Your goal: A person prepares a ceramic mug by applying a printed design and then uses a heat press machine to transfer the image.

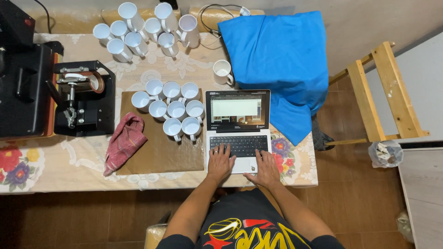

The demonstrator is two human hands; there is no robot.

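Observation:
A small silver laptop (238, 121) stands open near the table's front edge, its screen lit. My left hand (220, 162) lies flat on the left of its dark keyboard, fingers spread. My right hand (264, 167) rests on the palm rest at the lower right, fingers apart over the keys. Neither hand holds anything. Just left of the laptop, several white mugs (170, 109) stand in a cluster on a brown mat (159, 150).
A black mug press (84, 99) and a larger black machine (20, 83) fill the table's left. A red cloth (123, 143) lies on the mat's left edge. More white mugs (143, 30) stand at the back. Blue fabric (281, 60) drapes at right, a wooden frame (378, 92) beyond.

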